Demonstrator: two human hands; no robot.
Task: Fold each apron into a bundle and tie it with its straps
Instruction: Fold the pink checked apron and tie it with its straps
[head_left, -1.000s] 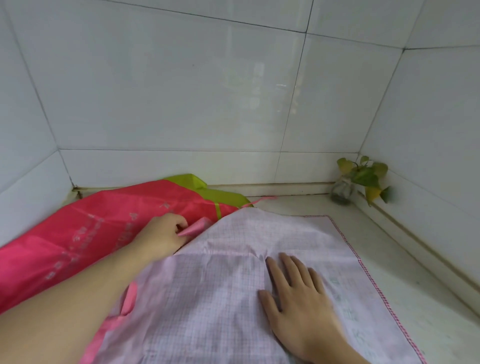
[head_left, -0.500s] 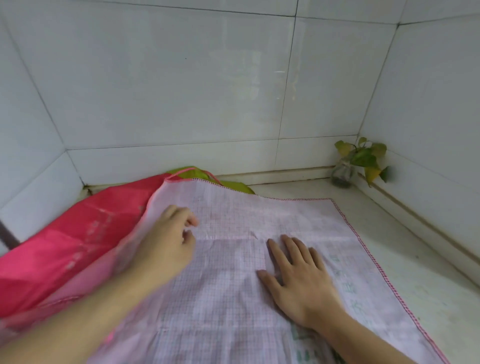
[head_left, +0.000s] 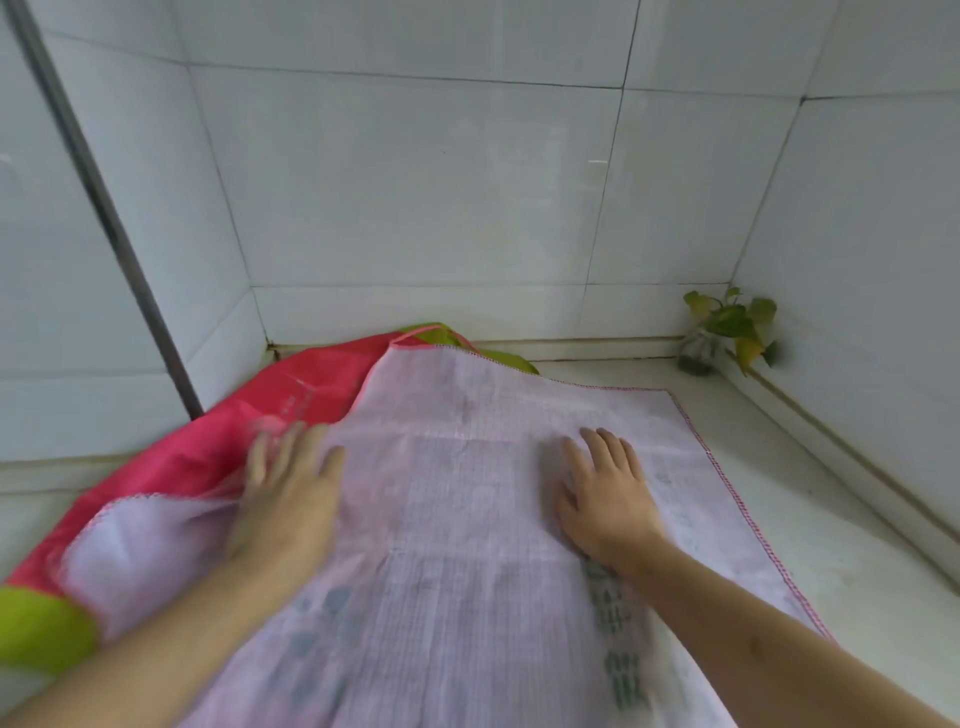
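- Pink checked apron (head_left: 467, 519) spread flat on pale counter (head_left: 831, 493); fills centre and near part of view, far edge close to back wall. Right edge has red stitched trim, running from far right corner toward near right.
- Left hand (head_left: 288, 499) palm down on left part of pink checked apron, fingers straight and slightly apart, tips pointing far. Hand is motion-blurred; cloth bunched in small folds just left of it.
- Right hand (head_left: 605, 493) palm down on apron right of centre, fingers straight and spread, pressing flat. No cloth gripped by either hand.
- Hands well apart, both forearms entering from near edge.
- Red apron (head_left: 249, 431) lies under and left of the pink one, reaching into far left corner. Faint print on it, not readable.
- Green cloth (head_left: 44, 629) shows at near left edge; another green patch at far edge behind pink apron. Cannot tell whether one piece.
- Small plant (head_left: 727, 327) in a clear jar stands in far right corner, against tiled wall (head_left: 441, 182).
- Dark pipe (head_left: 93, 208) runs down left wall to counter.
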